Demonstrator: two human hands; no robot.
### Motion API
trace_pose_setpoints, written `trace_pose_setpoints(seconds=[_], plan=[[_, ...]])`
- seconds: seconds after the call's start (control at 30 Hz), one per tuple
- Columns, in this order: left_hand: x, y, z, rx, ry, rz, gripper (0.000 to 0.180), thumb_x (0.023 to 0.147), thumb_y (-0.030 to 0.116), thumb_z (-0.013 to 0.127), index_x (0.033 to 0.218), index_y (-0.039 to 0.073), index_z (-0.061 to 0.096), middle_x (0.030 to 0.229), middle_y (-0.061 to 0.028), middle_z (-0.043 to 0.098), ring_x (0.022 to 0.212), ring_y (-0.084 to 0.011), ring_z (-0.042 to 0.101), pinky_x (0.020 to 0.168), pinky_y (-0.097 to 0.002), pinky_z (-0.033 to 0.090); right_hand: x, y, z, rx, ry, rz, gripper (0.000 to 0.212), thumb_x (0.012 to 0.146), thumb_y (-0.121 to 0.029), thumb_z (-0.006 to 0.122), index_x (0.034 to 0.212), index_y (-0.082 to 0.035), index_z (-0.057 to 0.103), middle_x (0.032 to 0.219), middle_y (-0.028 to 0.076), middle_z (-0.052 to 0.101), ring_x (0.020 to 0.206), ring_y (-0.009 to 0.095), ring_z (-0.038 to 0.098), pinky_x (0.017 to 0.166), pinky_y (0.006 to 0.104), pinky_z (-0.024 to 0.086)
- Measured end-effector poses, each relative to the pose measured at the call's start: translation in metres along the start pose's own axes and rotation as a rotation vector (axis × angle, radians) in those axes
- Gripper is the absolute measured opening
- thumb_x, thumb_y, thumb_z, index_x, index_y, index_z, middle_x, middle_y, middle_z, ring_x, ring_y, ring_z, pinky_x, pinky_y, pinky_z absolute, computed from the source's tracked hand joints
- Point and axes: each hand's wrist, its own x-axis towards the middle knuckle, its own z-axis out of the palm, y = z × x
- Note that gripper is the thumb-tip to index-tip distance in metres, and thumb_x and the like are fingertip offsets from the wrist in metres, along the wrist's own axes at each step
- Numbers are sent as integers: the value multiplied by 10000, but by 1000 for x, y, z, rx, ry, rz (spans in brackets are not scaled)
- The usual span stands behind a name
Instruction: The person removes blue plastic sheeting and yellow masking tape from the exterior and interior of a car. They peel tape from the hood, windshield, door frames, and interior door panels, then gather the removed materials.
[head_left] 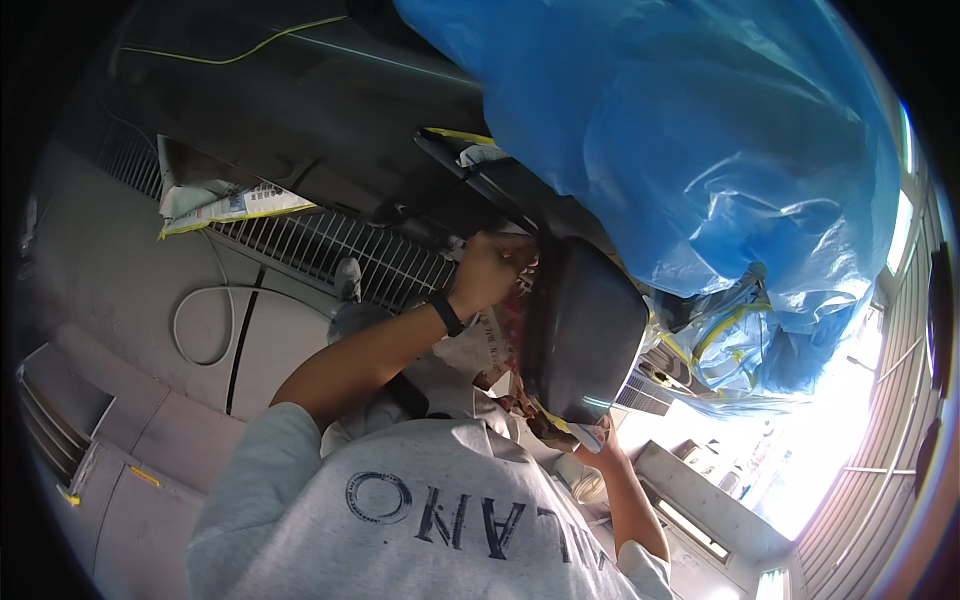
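Note:
A dark, glossy car panel [590, 335] stands out in front of me, with printed masking paper [490, 340] and reddish-brown patches along its near side. My left hand [493, 268], a black band at its wrist, has curled fingers against the panel's upper left edge. What those fingers hold is hidden. At the panel's lower corner my right hand [597, 447] is closed on a piece of white masking paper with yellow tape [585, 434]. Part of that hand is behind the paper.
Blue plastic sheeting [690, 150] drapes over the upper right. Dark car bodywork [330, 110] spans the top left, with taped paper [240, 205] hanging below it. A floor grating [320, 250] and a pale hose [176, 325] lie at left. Shelving [700, 480] stands at lower right.

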Motion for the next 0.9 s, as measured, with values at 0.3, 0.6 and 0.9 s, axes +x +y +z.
trace_pose_setpoints(seconds=[0.3, 0.6, 0.9], plan=[[-32, -25, 16, -413, -3, -469, 202, 977, 73, 625, 1118, -28, 731, 936, -96, 751, 824, -155, 713, 722, -300, 572, 36, -75, -56, 151, 115, -234, 312, 731, -64, 801, 1038, -109, 770, 1084, 96, 749, 1018, 330, 707, 902, 408, 550], [-75, -102, 59, -343, -620, -372, 275, 1028, 163, 597, 1239, 0, 663, 1286, -131, 660, 1136, -191, 646, 944, -347, 539, 42, -50, -58, 238, 268, -122, 815, 717, -161, 899, 1420, -71, 495, 1338, 180, 572, 1212, 361, 626, 915, 410, 579], [-125, -66, 56, -187, -790, -557, 214, 1004, 130, 630, 1173, 9, 678, 1159, -102, 692, 1027, -170, 655, 881, -327, 536, 74, -28, -55, 193, -210, -192, 1229, 680, -194, 838, 1644, -79, 84, 1399, 232, 562, 1222, 410, 607, 1016, 480, 506]])
